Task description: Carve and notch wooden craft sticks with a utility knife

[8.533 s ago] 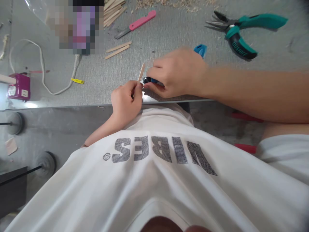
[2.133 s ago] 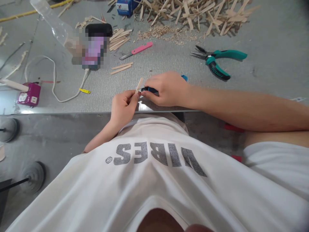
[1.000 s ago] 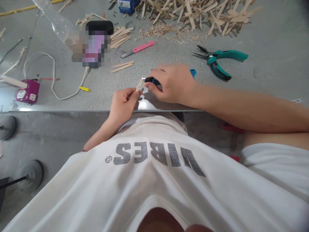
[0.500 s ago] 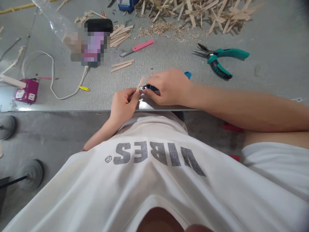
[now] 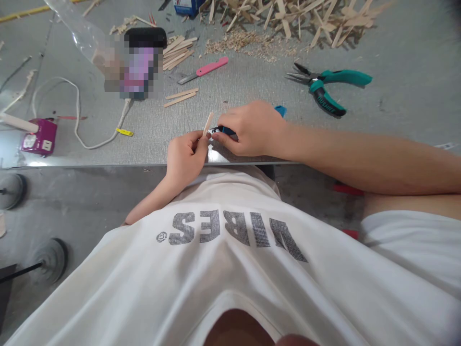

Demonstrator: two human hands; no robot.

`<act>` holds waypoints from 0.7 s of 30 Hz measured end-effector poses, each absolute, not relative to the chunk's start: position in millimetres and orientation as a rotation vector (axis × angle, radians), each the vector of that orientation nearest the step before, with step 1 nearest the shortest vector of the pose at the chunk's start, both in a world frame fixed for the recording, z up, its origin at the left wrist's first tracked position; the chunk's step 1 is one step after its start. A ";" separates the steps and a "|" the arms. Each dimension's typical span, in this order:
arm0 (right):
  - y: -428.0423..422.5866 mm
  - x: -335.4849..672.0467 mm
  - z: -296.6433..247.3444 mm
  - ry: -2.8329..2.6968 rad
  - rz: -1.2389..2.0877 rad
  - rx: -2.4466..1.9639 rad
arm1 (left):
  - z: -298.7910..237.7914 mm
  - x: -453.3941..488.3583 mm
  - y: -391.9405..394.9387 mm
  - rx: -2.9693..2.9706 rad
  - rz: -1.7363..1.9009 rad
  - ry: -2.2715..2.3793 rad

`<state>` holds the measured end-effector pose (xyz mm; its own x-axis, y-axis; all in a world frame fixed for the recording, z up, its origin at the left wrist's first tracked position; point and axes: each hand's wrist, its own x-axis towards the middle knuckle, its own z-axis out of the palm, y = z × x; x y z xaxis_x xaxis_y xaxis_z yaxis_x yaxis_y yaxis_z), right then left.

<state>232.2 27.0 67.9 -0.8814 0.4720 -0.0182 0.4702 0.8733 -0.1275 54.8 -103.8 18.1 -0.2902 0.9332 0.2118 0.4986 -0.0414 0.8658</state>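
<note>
Between the thumb and fingers of my left hand (image 5: 186, 153) a thin wooden craft stick (image 5: 208, 123) stands tilted upward near the table's front edge. My right hand (image 5: 251, 129) is wrapped round a blue utility knife (image 5: 226, 130). The knife's dark front end meets the stick's side by my left thumb; the blade itself is too small to make out clearly. Past the heel of my right hand the blue rear end shows. Two loose craft sticks (image 5: 181, 97) lie a little beyond my left hand.
Green-handled pliers (image 5: 327, 86) lie open at the right. A pink craft knife (image 5: 207, 69) rests ahead, near a bundle of sticks (image 5: 178, 54). Wood shavings (image 5: 245, 43) and a stick pile (image 5: 298, 19) are at the back. A white cable (image 5: 77, 105) curves across the left.
The craft stick in my left hand has turned slightly more upright. Both hands stay close together in nearly the same place.
</note>
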 end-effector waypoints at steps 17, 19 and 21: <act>29.6 231.1 65.1 -3.037 0.188 -0.725 | 18.5 56.3 -105.2 1.524 1.226 1.875; 29.2 230.9 64.5 -3.031 0.215 -0.732 | 17.7 56.7 -105.0 1.537 1.227 1.890; 28.5 230.6 65.2 -3.032 0.217 -0.756 | 17.7 57.4 -104.9 1.536 1.233 1.891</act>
